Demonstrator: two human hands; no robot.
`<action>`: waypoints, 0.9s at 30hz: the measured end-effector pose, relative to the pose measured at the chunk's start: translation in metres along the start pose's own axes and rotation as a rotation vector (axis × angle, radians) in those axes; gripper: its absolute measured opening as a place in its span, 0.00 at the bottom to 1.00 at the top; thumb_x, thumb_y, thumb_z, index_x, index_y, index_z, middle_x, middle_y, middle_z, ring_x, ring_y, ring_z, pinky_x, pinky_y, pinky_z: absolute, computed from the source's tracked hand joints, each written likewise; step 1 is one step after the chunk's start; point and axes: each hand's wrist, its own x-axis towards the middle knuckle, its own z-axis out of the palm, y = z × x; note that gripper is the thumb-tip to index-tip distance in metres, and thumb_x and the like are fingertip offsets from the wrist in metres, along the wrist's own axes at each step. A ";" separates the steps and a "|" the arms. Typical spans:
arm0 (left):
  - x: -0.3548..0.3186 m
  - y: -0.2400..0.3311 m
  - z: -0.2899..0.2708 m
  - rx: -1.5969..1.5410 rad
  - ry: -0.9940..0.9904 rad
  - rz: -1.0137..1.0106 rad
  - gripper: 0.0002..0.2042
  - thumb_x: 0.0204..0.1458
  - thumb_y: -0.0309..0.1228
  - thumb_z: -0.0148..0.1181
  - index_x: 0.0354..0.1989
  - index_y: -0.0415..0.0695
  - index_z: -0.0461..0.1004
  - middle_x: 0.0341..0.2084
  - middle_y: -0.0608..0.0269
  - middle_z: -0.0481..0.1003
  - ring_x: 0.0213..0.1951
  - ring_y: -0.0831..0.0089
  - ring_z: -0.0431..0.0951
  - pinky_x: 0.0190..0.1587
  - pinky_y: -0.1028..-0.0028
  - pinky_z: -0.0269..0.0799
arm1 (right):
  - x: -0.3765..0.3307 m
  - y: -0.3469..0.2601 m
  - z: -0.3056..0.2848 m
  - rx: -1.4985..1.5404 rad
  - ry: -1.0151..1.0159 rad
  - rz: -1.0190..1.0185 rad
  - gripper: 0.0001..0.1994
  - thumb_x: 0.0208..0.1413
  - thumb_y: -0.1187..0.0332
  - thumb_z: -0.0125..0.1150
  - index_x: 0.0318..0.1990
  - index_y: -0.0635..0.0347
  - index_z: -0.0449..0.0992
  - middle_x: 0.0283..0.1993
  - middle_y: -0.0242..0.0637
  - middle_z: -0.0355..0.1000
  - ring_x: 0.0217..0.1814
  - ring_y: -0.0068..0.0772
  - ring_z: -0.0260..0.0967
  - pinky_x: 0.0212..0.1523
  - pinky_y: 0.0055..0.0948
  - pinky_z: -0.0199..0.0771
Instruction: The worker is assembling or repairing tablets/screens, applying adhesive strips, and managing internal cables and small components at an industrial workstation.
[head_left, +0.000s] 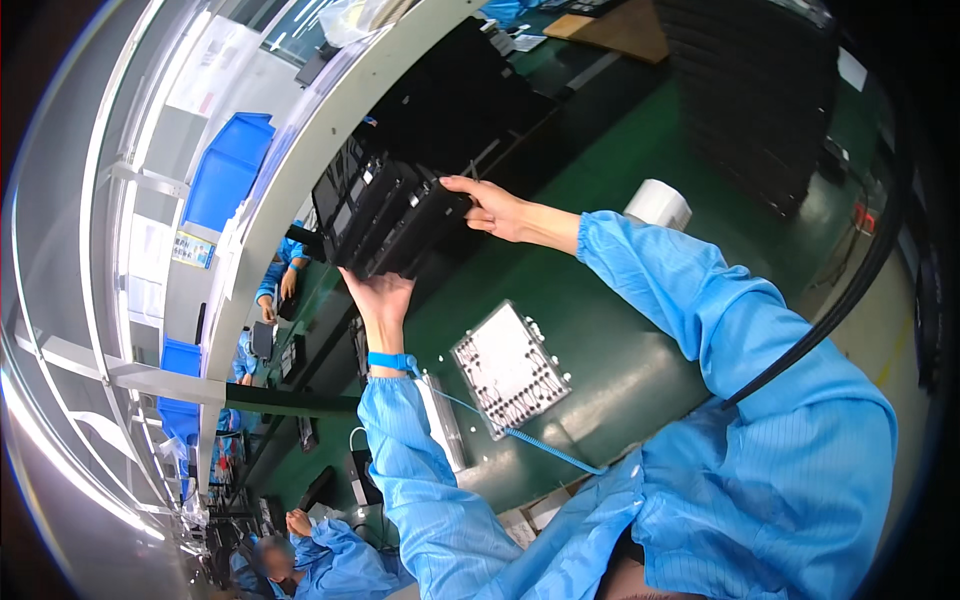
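Black cases (425, 230) are beyond the white tray (497, 348). Right hand (497, 212) pinches one edge; left hand (380, 300) meets the underside, fingers hidden, grip indeterminable. Judged mid-handling: release not yet done.

A light-blue smock (720, 500) with fine stripes and gathered cuffs (590, 237) is worn; the left wrist (383, 335) is circled by a blue strap (390, 361) with a coiled blue cord (556, 453).
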 end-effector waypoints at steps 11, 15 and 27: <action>-0.166 -0.120 0.038 -0.031 0.015 -0.392 0.42 0.53 0.63 0.58 0.66 0.40 0.67 0.65 0.46 0.66 0.65 0.46 0.65 0.70 0.48 0.54 | -0.262 -0.011 -0.029 -0.225 0.196 0.094 0.23 0.64 0.60 0.59 0.65 0.52 0.68 0.40 0.15 0.73 0.14 0.06 0.45 0.13 0.13 0.43; -0.218 -0.175 0.035 0.015 0.193 -0.448 0.39 0.49 0.59 0.62 0.61 0.40 0.71 0.61 0.51 0.72 0.61 0.50 0.70 0.68 0.50 0.60 | -0.346 -0.019 -0.029 -0.205 0.412 0.210 0.31 0.61 0.60 0.63 0.70 0.53 0.62 0.42 0.17 0.71 0.16 0.07 0.45 0.16 0.13 0.45; -0.253 -0.226 0.046 0.076 0.116 -0.472 0.25 0.59 0.53 0.57 0.58 0.49 0.72 0.54 0.64 0.76 0.56 0.65 0.75 0.60 0.58 0.67 | -0.376 -0.076 -0.078 -1.062 0.088 0.363 0.23 0.63 0.63 0.61 0.63 0.61 0.72 0.45 0.33 0.78 0.44 0.27 0.74 0.52 0.30 0.73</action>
